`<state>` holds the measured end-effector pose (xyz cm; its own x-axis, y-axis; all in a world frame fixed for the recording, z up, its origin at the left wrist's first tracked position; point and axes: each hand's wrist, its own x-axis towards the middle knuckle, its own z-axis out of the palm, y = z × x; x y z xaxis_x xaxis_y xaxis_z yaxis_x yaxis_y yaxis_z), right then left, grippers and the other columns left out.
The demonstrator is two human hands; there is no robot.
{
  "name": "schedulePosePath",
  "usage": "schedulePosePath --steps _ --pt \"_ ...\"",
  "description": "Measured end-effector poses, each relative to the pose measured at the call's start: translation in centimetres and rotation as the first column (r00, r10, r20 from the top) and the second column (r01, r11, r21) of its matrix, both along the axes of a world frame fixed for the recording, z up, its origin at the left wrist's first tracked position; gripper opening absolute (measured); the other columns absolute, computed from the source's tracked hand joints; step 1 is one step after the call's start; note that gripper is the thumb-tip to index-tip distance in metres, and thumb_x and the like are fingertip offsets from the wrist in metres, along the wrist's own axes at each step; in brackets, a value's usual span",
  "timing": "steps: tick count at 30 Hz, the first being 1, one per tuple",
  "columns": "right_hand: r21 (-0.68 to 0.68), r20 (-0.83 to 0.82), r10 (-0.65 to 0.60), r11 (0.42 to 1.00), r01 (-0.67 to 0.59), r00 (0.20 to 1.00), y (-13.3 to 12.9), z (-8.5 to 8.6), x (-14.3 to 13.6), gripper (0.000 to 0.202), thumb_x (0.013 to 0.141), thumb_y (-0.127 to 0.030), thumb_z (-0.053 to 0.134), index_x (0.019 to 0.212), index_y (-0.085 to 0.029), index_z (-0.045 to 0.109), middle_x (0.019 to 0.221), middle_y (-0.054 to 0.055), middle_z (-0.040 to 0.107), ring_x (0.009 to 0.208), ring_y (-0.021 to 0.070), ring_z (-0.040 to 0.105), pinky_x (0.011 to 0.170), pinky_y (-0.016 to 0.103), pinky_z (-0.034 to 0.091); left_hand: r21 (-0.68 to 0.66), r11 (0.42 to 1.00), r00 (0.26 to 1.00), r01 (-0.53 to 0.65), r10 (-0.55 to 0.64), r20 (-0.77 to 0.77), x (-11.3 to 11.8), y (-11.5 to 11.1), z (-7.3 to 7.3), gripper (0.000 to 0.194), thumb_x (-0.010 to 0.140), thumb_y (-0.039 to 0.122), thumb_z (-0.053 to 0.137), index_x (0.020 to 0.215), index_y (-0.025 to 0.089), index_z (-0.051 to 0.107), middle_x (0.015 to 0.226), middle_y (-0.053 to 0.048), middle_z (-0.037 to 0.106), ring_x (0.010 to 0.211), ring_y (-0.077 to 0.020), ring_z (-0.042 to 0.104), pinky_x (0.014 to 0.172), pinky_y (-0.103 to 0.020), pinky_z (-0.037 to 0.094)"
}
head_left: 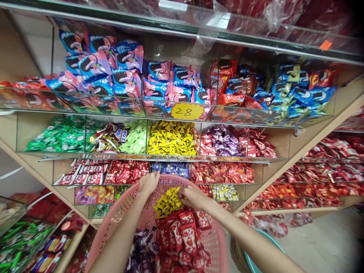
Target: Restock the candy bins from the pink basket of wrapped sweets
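Note:
A pink perforated plastic basket point(112, 216) is in front of me at the lower middle. My left hand point(149, 184) is closed over its far rim. Inside the basket, my right hand point(190, 196) has its fingers curled at the edge of a heap of yellow wrapped candies point(167, 203); what its fingers hold, if anything, is hidden. Below that heap, red-wrapped candies point(187, 237) fill the middle of the basket. Purple-wrapped candies point(142, 250) lie on its left side, partly hidden by my left forearm.
Clear-walled shelves rise ahead, with yellow candies point(172, 138), green candies point(61, 134) and purple candies point(223, 140) in compartments. Blue and pink cookie packets point(95, 64) fill the upper shelf above a yellow "28" tag point(187, 111). A teal tub point(265, 240) stands at the lower right.

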<state>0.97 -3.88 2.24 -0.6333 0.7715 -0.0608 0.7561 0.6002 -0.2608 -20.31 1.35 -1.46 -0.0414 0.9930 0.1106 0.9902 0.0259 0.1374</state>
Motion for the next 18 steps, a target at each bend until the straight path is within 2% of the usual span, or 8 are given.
schedulePosePath --steps 3,8,12,15,18 --pt "0.054 -0.029 0.026 0.998 -0.024 0.999 0.1 1.7 -0.1 0.01 0.076 -0.019 0.051 0.08 -0.018 0.06 0.082 0.004 0.063 0.076 0.0145 0.056 0.06 0.022 0.033 -0.002 1.0 1.0 0.001 -0.001 -0.004 0.0 0.0 0.1 0.057 0.087 0.046 0.012 0.093 0.02 0.062 0.083 -0.009 0.067 0.079 -0.0229 0.062 0.07 -0.034 0.042" --pt "0.208 -0.165 0.069 0.977 -0.033 0.984 1.2 6.5 -0.3 0.012 0.081 -0.02 0.047 0.079 -0.017 0.058 0.08 0.004 0.061 0.073 0.0124 0.055 0.064 0.021 0.035 -0.002 1.0 1.0 -0.018 0.018 0.002 0.1 0.0 0.0 0.056 0.087 0.048 0.013 0.094 0.019 0.061 0.084 -0.011 0.066 0.08 -0.0228 0.061 0.071 -0.034 0.042" --pt "0.336 -0.303 0.069 0.941 0.039 0.951 3.1 9.7 -0.2 0.012 0.082 -0.021 0.045 0.08 -0.017 0.056 0.079 0.003 0.059 0.074 0.012 0.053 0.065 0.021 0.036 -0.002 1.0 1.0 -0.012 0.012 0.01 0.0 -0.1 0.1 0.056 0.087 0.047 0.014 0.091 0.018 0.061 0.082 -0.011 0.066 0.08 -0.0237 0.061 0.071 -0.034 0.042" --pt "0.382 -0.36 0.049 0.919 0.099 0.932 4.7 10.8 -0.2 0.01 0.081 -0.021 0.047 0.077 -0.018 0.056 0.076 0.002 0.059 0.07 0.0116 0.052 0.063 0.021 0.035 0.008 1.0 1.0 -0.015 0.015 0.013 0.0 -0.2 0.2 0.055 0.087 0.047 0.014 0.091 0.019 0.061 0.082 -0.011 0.066 0.079 -0.0238 0.061 0.07 -0.034 0.042" --pt "0.396 -0.413 0.049 0.909 0.131 0.909 5.9 11.0 -0.7 0.008 0.08 -0.021 0.049 0.077 -0.018 0.056 0.076 0.001 0.06 0.069 0.0114 0.053 0.063 0.021 0.035 0.001 1.0 1.0 -0.021 0.021 0.012 0.1 -0.3 0.4 0.055 0.087 0.047 0.014 0.091 0.019 0.061 0.082 -0.011 0.066 0.079 -0.0234 0.061 0.069 -0.034 0.042"
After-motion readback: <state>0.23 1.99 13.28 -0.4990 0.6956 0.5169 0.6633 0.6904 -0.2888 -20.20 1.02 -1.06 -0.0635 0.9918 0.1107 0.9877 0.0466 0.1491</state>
